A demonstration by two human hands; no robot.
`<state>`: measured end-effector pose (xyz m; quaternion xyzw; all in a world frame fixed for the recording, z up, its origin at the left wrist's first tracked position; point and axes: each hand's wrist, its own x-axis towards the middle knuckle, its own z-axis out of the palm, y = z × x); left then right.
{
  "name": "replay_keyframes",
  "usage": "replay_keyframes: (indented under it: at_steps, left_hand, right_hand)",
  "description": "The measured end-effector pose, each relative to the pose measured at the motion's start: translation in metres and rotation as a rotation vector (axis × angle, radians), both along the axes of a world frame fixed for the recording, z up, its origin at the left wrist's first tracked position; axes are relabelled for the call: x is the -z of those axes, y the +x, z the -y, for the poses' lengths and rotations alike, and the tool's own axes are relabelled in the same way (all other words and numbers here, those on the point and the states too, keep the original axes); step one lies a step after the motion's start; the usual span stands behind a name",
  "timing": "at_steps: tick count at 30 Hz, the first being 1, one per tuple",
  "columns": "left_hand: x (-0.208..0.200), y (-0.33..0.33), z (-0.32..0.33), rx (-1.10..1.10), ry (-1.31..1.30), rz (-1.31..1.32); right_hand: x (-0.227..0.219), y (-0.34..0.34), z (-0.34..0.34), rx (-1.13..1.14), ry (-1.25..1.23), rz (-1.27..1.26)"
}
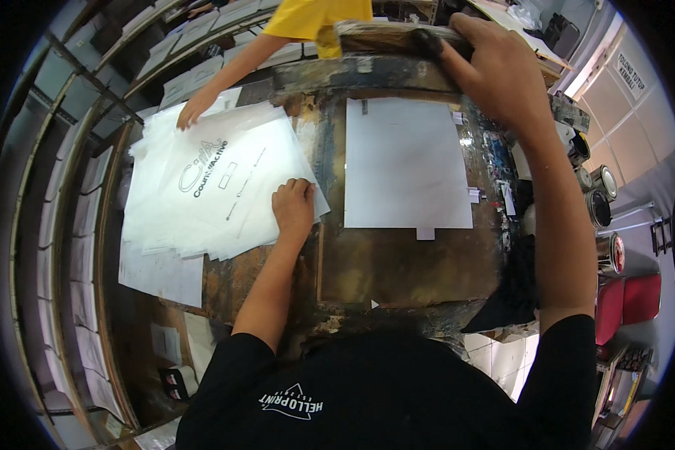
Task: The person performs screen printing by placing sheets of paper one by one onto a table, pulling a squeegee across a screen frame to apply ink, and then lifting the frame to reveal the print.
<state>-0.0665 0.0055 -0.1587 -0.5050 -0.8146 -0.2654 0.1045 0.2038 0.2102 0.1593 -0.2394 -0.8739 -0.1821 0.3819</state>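
At the left of the worktable lies a loose, fanned stack of thin white printed sheets with dark lettering. My left hand rests at the stack's right edge, its fingers curled closed on a sheet there. My right hand is raised at the far side, wrapped round the near edge of a tape-covered frame that is tilted up; a dark patch shows by my thumb. Between my arms a blank white sheet lies flat on the brown, stained board, with small paper tabs along its right and lower edges.
Across the table a person in yellow lays a hand on the stack's far left. Paint cans line the right side, near a red chair. Tall racks holding sheets stand at the left. A dark cloth hangs by the table's near right corner.
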Motion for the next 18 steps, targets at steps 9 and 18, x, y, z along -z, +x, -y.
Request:
replay_keyframes:
  at_steps: [9,18]
  left_hand:
    - [-0.011,0.011,-0.001,0.071,0.078,0.046]
    - [-0.039,0.075,0.029,0.240,-0.502,-0.042]
  right_hand:
    - [-0.034,-0.006,0.012,0.112,-0.364,0.158]
    - [-0.058,0.009,-0.001,-0.132,-0.492,0.235]
